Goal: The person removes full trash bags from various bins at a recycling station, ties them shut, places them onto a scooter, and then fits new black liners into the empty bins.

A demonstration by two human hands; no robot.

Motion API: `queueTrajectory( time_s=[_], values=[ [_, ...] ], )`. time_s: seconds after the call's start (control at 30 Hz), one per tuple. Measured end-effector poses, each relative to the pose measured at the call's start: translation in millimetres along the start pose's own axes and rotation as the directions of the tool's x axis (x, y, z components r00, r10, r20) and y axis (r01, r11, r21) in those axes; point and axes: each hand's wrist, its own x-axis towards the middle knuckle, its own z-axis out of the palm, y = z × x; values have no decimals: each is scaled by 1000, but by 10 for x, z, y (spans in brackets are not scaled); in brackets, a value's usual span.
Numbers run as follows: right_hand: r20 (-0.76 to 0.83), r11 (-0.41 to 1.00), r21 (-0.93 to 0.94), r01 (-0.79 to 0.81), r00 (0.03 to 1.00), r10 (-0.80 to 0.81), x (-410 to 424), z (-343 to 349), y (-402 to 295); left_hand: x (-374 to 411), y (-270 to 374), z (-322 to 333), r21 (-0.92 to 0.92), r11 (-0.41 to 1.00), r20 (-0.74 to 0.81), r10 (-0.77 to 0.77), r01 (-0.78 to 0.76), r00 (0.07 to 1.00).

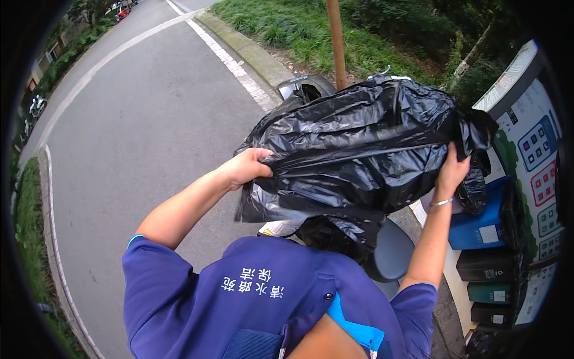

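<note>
A large black plastic bag point(350, 148) is stretched wide in front of my body. My left hand point(249, 168) pinches its near left edge between thumb and fingers. At the bag's right end, my right hand point(454, 168) grips the plastic, with a bangle on that wrist. Creased film spreads between the two hands, and a loose flap hangs down toward me. Beneath and behind the bag stands what looks like a scooter, mostly hidden; its dark front part point(309, 86) and a grey rounded seat point(392, 251) show.
On the right, a blue bin point(480, 220), black bins and a green bin point(489, 292) line up before a printed signboard point(533, 152). A wooden pole point(336, 45) rises beyond the bag. Asphalt road point(134, 107) lies left, with a kerb point(244, 45) and grass ahead.
</note>
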Motion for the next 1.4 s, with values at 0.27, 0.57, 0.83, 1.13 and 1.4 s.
queueTrajectory(
  time_s=[0.27, 0.57, 0.83, 1.13, 1.4],
  values=[
    [313, 980, 119, 161, 931, -191, 193, 81, -594, 55, 98, -299, 873, 460, -72, 452, -163, 889],
    [460, 926, 339, -163, 888, -12, -476, -367, -526, 412, 484, 578, 839, 74, 337, 708, -539, 621],
    [578, 938, 112, -327, 790, 206, -1122, -1521, -1167, 958, 868, 1051, 623, 187, 653, 409, -759, 637],
    [-271, 810, -247, -532, 841, 469, -2131, -2365, -1788, 298, -221, 1468, 250, 281, 968, -91, -927, 233],
    [-548, 469, -793, -388, 790, -274, -2097, -2258, -2690, -194, -567, 798, 11, 459, 969, 214, -889, 122]
  ],
)
